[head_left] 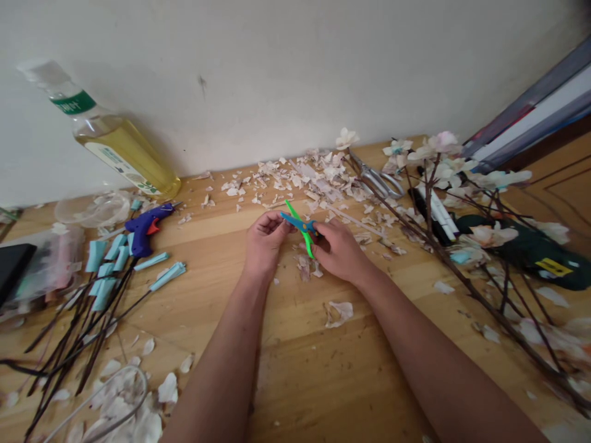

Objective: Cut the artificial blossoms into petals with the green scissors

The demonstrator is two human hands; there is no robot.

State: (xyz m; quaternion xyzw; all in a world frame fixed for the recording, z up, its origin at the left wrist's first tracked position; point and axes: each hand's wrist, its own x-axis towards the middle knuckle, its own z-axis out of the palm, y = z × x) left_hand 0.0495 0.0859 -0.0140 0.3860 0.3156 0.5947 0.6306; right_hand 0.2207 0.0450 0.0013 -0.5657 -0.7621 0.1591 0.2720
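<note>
In the middle of the head view, my right hand grips a pair of scissors with blue and bright green parts. Their blades are spread apart and point left. Close to the blade tips, my left hand is closed, thumb against bent fingers. What it pinches, if anything, is too small and hidden to make out. Petal scraps lie on the wooden table just below the hands. One larger pale petal rests nearer to me, between my forearms.
Dark stems with light-blue tips and a blue glue gun lie left, before a bottle of yellow liquid. Metal scissors sit at the back among petal scraps. A flowering branch stretches along the right, beside markers.
</note>
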